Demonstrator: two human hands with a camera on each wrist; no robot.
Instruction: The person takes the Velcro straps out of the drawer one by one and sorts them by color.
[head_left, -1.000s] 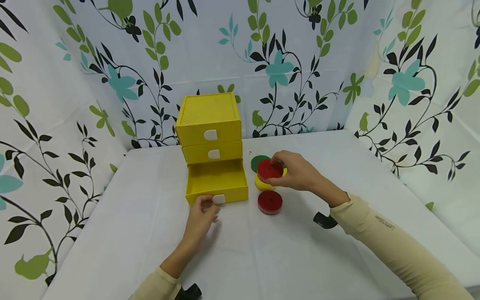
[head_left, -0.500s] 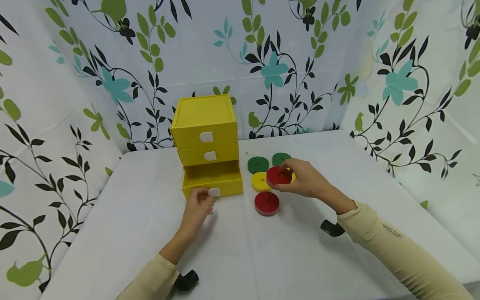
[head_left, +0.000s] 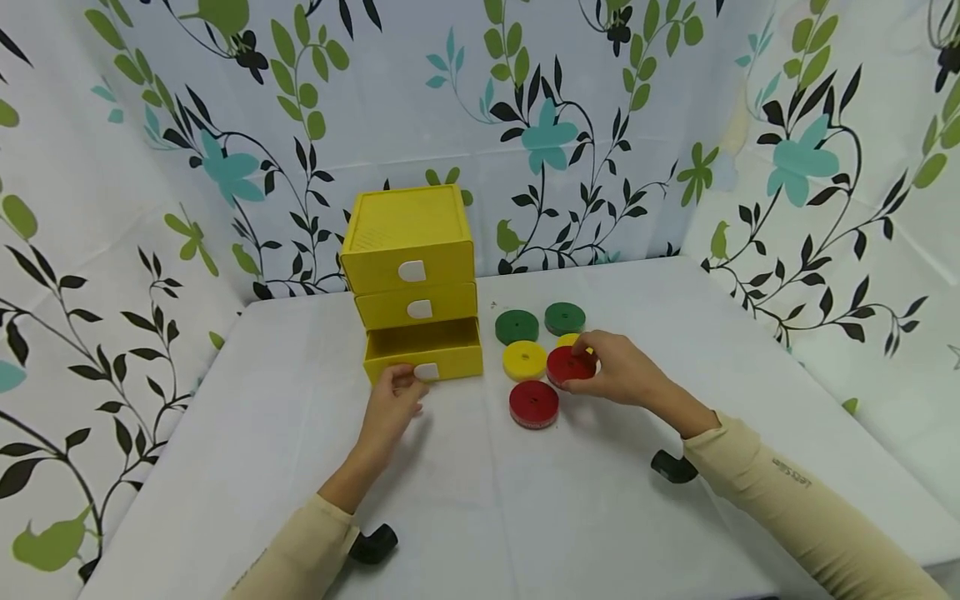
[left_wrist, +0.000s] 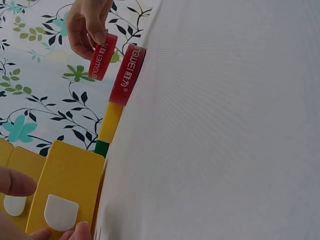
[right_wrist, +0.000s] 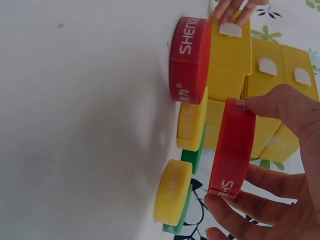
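My right hand [head_left: 618, 367] pinches a roll of red tape [right_wrist: 233, 147] by its edges, thumb on one side and fingers on the other. In the left wrist view the held roll hangs just above the table. A second roll of red tape [head_left: 534, 404] lies flat nearer me, in front of a yellow roll [head_left: 524, 360]. Another yellow roll [right_wrist: 173, 192] is partly covered by the held one in the head view. My left hand [head_left: 390, 408] touches the front of the bottom drawer [head_left: 450, 363] beside its white tab [left_wrist: 61, 212]. That drawer sticks partway out, with no contents visible.
The yellow drawer cabinet [head_left: 408, 221] stands at the back of the table, its upper two drawers closed. Two green rolls [head_left: 517, 327] lie behind the yellow ones. A leaf-patterned cloth [head_left: 600, 125] hangs behind and at the sides.
The bottom drawer has slid inward with my left hand at its front. My right hand has carried the red roll to the right and lower, uncovering green and yellow rolls.
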